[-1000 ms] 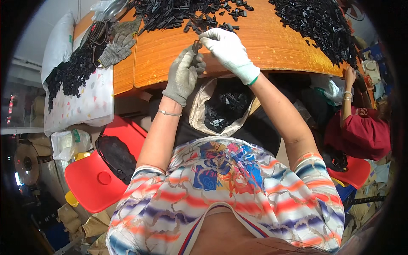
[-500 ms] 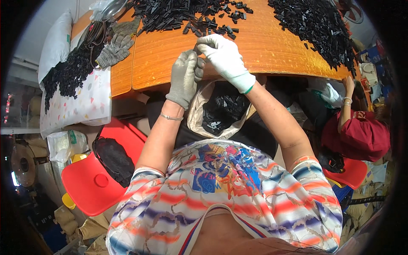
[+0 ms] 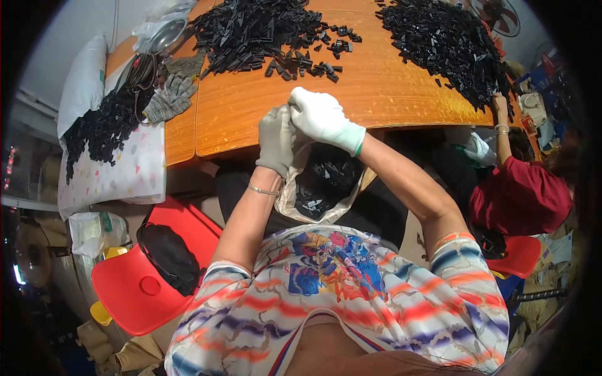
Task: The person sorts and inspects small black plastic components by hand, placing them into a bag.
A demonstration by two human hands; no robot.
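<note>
- The left hand [image 3: 276, 139], in a grey glove, and the right hand [image 3: 321, 116], in a white glove, are meeting at the near edge of the orange desk [image 3: 401, 94], fingers pressing together.
- Both grips look clenched on something small between them; what it is, I cannot tell, since the gloves are hiding it.
- Directly below the hands, at 6 o'clock from them, an open plastic bag [image 3: 323, 188] is sitting in the lap, holding only a shallow layer of small black plastic parts [image 3: 326, 178].
- By that showing, the work seems to be at an early stage: a big pile of black parts [image 3: 251, 31] is lying at 11 o'clock from the hands, and a second pile [image 3: 445, 44] at 2 o'clock.
- Loose black pieces [image 3: 307, 62] are scattering between the first pile and the hands, nothing blocking the reach.
- A spare grey glove [image 3: 169, 100] is lying at 9 o'clock, beside more black parts on a white patterned cloth [image 3: 119, 169].
- A red stool [image 3: 135, 291] carrying a black pouch [image 3: 169, 257] is standing at 7 o'clock.
- Another person in a red shirt [image 3: 520, 197] is reaching a hand to the desk edge at 3 o'clock.
</note>
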